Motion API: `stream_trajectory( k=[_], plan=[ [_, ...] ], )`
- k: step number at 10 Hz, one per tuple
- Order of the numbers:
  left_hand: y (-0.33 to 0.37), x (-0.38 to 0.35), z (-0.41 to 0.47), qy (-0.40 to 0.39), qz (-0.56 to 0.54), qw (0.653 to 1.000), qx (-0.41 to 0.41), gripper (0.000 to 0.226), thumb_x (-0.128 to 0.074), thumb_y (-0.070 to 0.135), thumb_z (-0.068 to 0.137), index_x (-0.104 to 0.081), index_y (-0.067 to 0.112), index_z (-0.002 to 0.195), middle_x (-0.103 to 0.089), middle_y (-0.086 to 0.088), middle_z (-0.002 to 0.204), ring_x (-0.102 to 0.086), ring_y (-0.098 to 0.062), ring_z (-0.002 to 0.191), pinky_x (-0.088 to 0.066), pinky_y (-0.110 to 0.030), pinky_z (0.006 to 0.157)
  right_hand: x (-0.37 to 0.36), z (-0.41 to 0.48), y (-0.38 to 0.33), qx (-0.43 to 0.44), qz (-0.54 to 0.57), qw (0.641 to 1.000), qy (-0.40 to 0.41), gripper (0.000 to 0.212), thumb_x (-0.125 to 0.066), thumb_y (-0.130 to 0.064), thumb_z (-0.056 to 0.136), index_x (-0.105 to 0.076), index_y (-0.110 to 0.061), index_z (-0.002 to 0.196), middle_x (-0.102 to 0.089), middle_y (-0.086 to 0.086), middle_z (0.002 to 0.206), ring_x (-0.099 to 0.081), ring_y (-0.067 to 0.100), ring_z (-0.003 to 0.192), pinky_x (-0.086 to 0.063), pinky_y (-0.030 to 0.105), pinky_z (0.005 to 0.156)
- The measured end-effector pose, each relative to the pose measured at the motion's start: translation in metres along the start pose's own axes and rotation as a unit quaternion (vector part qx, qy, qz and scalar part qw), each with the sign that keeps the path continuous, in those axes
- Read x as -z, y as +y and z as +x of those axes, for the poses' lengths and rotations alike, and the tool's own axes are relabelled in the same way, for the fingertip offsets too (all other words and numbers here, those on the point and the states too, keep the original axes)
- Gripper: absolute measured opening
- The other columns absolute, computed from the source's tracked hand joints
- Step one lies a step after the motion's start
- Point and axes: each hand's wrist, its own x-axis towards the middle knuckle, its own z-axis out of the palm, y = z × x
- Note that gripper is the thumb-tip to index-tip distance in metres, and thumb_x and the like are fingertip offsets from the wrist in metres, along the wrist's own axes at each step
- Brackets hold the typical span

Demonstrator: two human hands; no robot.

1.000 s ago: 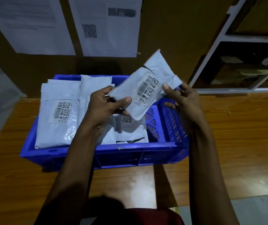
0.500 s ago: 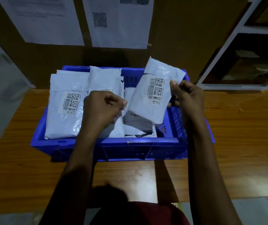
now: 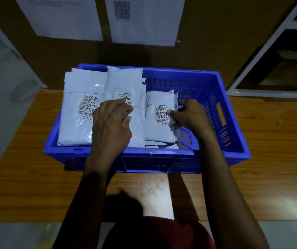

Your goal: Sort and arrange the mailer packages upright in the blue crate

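Observation:
A blue crate (image 3: 234,153) stands on the wooden table. Inside it, white mailer packages with barcode labels lean in rows: a left stack (image 3: 75,126), a middle stack (image 3: 124,81) and a smaller right package (image 3: 159,130). My right hand (image 3: 189,115) grips the right edge of that small package, thumb on its label, down inside the crate. My left hand (image 3: 111,121) rests with relaxed fingers on the front of the middle stack, covering part of its label. The crate's right third holds no mailers.
The wooden table (image 3: 270,159) runs left and right of the crate. A brown wall with two taped paper sheets (image 3: 144,20) rises just behind it. A white-framed shelf (image 3: 270,51) stands at the right. A pale surface (image 3: 0,105) fills the left side.
The small mailer held up above the crate has come down into it, beside the middle stack. My left hand let go of it and moved onto the middle stack.

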Motion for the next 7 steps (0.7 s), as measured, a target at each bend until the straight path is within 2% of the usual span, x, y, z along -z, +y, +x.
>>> stream_trajectory(
  k=[1, 2, 3, 4, 5, 6, 7],
  plan=[
    [-0.002, 0.001, 0.000, -0.011, -0.004, 1.000, -0.009, 0.028, -0.070, 0.006, 0.088, -0.072, 0.014, 0.115, -0.065, -0.005, 0.133, -0.054, -0.028, 0.125, -0.041, -0.047, 0.106, -0.004, 0.005, -0.003, 0.014, -0.064, 0.998, 0.004, 0.022, -0.077, -0.026, 0.093, -0.074, -0.012, 0.110, -0.059, -0.014, 0.041, -0.066, -0.002, 0.048, -0.044, 0.005, 0.050],
    [-0.006, 0.002, 0.000, -0.013, -0.010, 1.000, -0.016, 0.027, -0.069, 0.007, 0.089, -0.072, 0.014, 0.115, -0.065, -0.005, 0.133, -0.055, -0.028, 0.125, -0.042, -0.047, 0.106, -0.011, 0.013, 0.000, 0.005, -0.129, 0.991, 0.027, 0.061, -0.081, -0.046, 0.085, -0.065, -0.018, 0.137, -0.079, 0.009, 0.086, -0.076, 0.022, 0.095, -0.058, 0.026, 0.087],
    [-0.006, 0.005, 0.001, -0.002, -0.010, 1.000, -0.017, 0.026, -0.069, 0.008, 0.090, -0.073, 0.014, 0.115, -0.066, -0.004, 0.132, -0.055, -0.028, 0.126, -0.039, -0.047, 0.108, -0.012, 0.010, 0.001, 0.007, -0.147, 0.987, 0.066, 0.079, -0.077, -0.067, 0.075, -0.059, -0.027, 0.141, -0.074, 0.012, 0.117, -0.064, 0.036, 0.118, -0.055, 0.052, 0.096],
    [-0.003, 0.009, -0.001, 0.019, 0.002, 1.000, -0.008, 0.023, -0.068, 0.008, 0.092, -0.074, 0.013, 0.114, -0.069, -0.004, 0.127, -0.056, -0.027, 0.124, -0.038, -0.048, 0.109, -0.009, 0.004, 0.003, 0.035, -0.158, 0.983, 0.086, 0.084, -0.075, -0.070, 0.074, -0.052, -0.029, 0.143, -0.069, 0.009, 0.122, -0.063, 0.037, 0.115, -0.055, 0.054, 0.090],
    [-0.007, 0.015, -0.001, 0.008, -0.002, 1.000, -0.004, 0.020, -0.068, 0.013, 0.093, -0.074, 0.016, 0.112, -0.071, -0.003, 0.122, -0.059, -0.026, 0.119, -0.040, -0.048, 0.107, -0.005, 0.003, 0.005, 0.043, -0.157, 0.983, 0.088, 0.075, -0.077, -0.062, 0.077, -0.054, -0.027, 0.139, -0.067, 0.009, 0.124, -0.063, 0.036, 0.114, -0.055, 0.050, 0.089],
    [-0.014, 0.022, 0.000, -0.009, -0.021, 1.000, -0.006, 0.019, -0.067, 0.019, 0.093, -0.073, 0.019, 0.111, -0.072, -0.002, 0.121, -0.061, -0.026, 0.116, -0.041, -0.053, 0.107, -0.007, 0.001, -0.003, 0.118, -0.149, 0.974, 0.126, 0.057, -0.075, -0.048, 0.088, -0.058, -0.022, 0.136, -0.063, 0.010, 0.126, -0.059, 0.033, 0.118, -0.051, 0.042, 0.088],
    [-0.018, 0.029, 0.008, 0.010, 0.010, 1.000, 0.009, 0.031, -0.057, 0.034, 0.098, -0.069, 0.021, 0.123, -0.068, -0.004, 0.132, -0.054, -0.027, 0.130, -0.035, -0.055, 0.113, -0.018, -0.006, -0.025, 0.214, -0.130, 0.963, 0.102, 0.051, -0.065, -0.045, 0.099, -0.056, -0.023, 0.144, -0.057, 0.011, 0.137, -0.051, 0.030, 0.129, -0.045, 0.039, 0.100]
  ],
)
